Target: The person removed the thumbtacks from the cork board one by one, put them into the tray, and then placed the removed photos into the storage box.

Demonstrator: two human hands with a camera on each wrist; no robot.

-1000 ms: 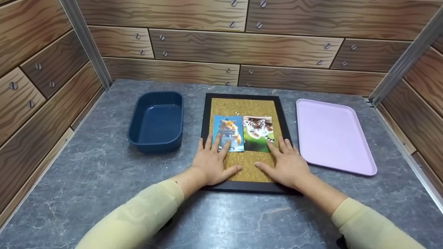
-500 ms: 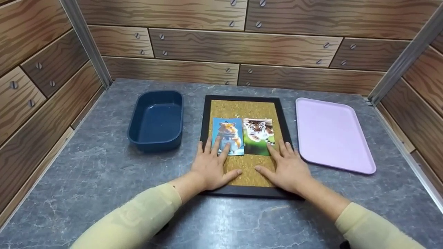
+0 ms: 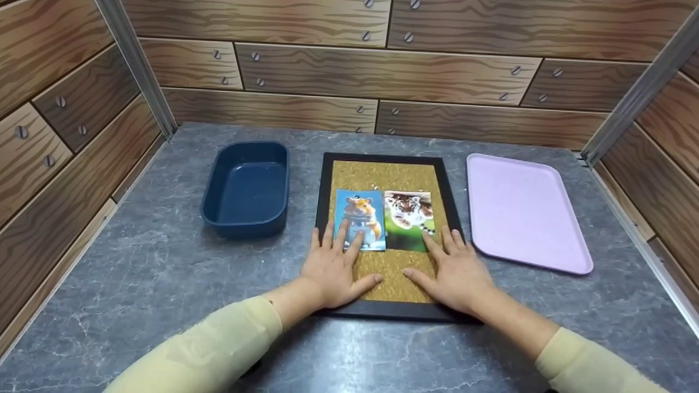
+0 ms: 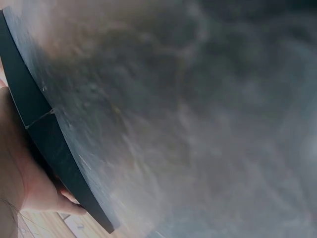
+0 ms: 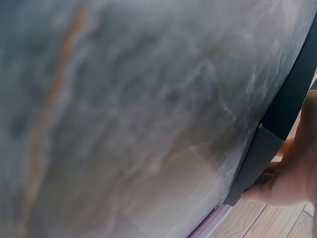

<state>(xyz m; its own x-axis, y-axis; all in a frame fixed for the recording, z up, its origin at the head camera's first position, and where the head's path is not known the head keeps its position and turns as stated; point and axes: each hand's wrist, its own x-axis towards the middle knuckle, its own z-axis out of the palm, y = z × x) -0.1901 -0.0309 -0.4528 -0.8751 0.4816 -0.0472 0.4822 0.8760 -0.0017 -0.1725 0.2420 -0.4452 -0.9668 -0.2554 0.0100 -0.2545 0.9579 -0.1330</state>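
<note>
A cork board (image 3: 382, 174) with a black frame lies flat on the table. Two picture cards sit side by side on its cork: a blue hamster card (image 3: 363, 213) and a green tiger card (image 3: 407, 221). My left hand (image 3: 334, 273) rests flat, fingers spread, over the board's left edge, its fingertips on the hamster card. Over the right edge my right hand (image 3: 458, 273) lies the same way, with one fingertip at the tiger card's lower corner. Both wrist views show the black frame (image 4: 54, 144) against the grey tabletop, each hand only partly visible.
Left of the board stands a deep navy blue tub (image 3: 246, 224) with nothing visible inside. A flat lilac tray (image 3: 529, 213) lies to the right, close to the frame. Wood-patterned walls (image 3: 327, 71) enclose the grey marbled table (image 3: 164, 262) at the back and sides.
The cork board, with both cards on it, has slid toward me under my hands. The hands have shifted slightly nearer with it. Tub and tray stay in place.
</note>
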